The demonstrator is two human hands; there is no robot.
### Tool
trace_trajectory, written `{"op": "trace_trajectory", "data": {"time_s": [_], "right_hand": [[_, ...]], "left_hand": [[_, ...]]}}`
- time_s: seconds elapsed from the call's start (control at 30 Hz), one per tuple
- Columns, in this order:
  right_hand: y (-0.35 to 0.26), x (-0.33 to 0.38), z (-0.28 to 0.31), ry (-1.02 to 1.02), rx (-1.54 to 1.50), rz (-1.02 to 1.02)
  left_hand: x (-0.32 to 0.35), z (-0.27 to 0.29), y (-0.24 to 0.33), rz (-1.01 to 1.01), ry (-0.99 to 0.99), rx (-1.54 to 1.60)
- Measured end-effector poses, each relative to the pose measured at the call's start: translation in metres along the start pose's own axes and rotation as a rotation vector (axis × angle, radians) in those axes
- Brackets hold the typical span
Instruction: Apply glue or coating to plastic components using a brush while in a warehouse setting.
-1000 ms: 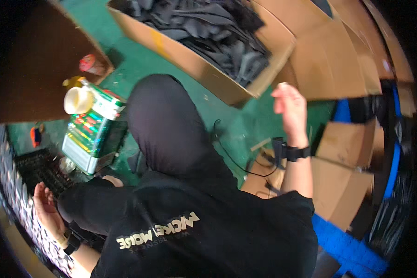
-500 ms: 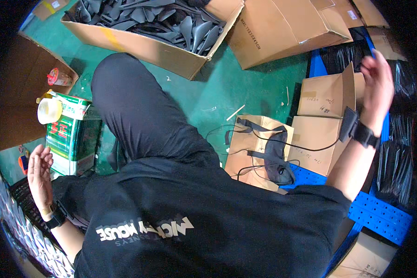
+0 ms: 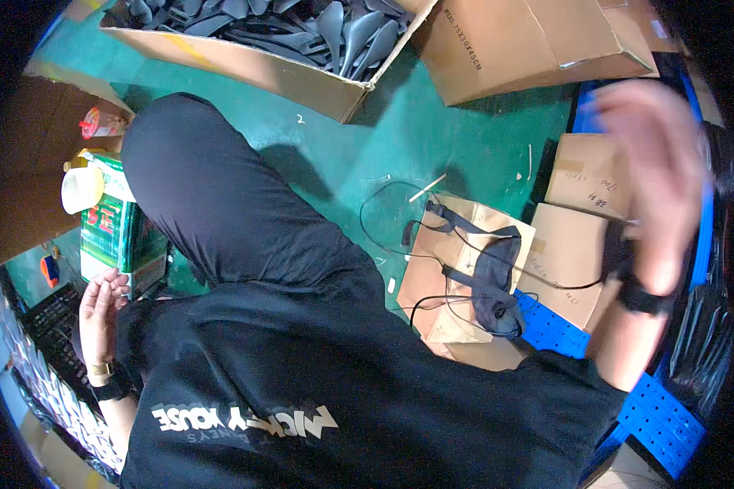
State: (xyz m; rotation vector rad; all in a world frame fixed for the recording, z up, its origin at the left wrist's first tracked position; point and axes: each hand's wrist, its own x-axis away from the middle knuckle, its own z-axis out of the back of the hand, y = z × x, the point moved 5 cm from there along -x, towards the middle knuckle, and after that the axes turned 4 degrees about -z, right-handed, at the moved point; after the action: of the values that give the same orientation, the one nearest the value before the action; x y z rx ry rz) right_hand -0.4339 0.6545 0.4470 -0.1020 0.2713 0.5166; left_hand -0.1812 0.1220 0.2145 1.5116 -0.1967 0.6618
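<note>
My left hand (image 3: 99,314) is raised at the left with its fingers loosely bent and nothing visible in it. It is nearest to a green and white metal can (image 3: 110,236), which has a pale yellowish cap-like piece (image 3: 82,189) at its top. At the upper right my right hand (image 3: 656,155) is smeared by motion, so its fingers cannot be read. It hovers over small cardboard boxes (image 3: 587,171) beside a blue rack. Both wrists wear black bands. A black strap with cables (image 3: 497,281) lies on an open carton (image 3: 440,314) to the right of my body.
A large carton (image 3: 245,73) full of dark grey spoon-shaped plastic pieces (image 3: 355,37) stands ahead. Another big carton (image 3: 514,49) is to its right. Blue perforated metal (image 3: 661,424) runs along the right. A red-lidded cup (image 3: 102,122) and many light-coloured pieces (image 3: 65,391) are at the left.
My left hand has moved right and slightly down, its fingers bending more. My right hand looks larger and blurred in its raised place. The view has shifted slightly.
</note>
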Motion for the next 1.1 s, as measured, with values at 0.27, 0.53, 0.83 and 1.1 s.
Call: {"op": "trace_trajectory", "data": {"time_s": [0.27, 0.53, 0.83, 1.1], "right_hand": [[0.06, 0.148, -0.198, -0.588, -0.356, -0.255], [0.028, 0.263, -0.259, -1.236, -0.421, -0.218], [0.05, 0.313, -0.247, -1.013, -0.033, -0.408], [0.119, 0.27, -0.128, -0.101, -0.898, -1.254]], "left_hand": [[0.001, -0.026, 0.006, 0.067, -0.072, -0.076], [0.023, -0.019, -0.006, 0.117, -0.033, -0.042], [0.034, -0.003, -0.021, 0.134, -0.072, 0.014], [0.025, 0.006, -0.021, 0.101, -0.1, -0.01]]}}
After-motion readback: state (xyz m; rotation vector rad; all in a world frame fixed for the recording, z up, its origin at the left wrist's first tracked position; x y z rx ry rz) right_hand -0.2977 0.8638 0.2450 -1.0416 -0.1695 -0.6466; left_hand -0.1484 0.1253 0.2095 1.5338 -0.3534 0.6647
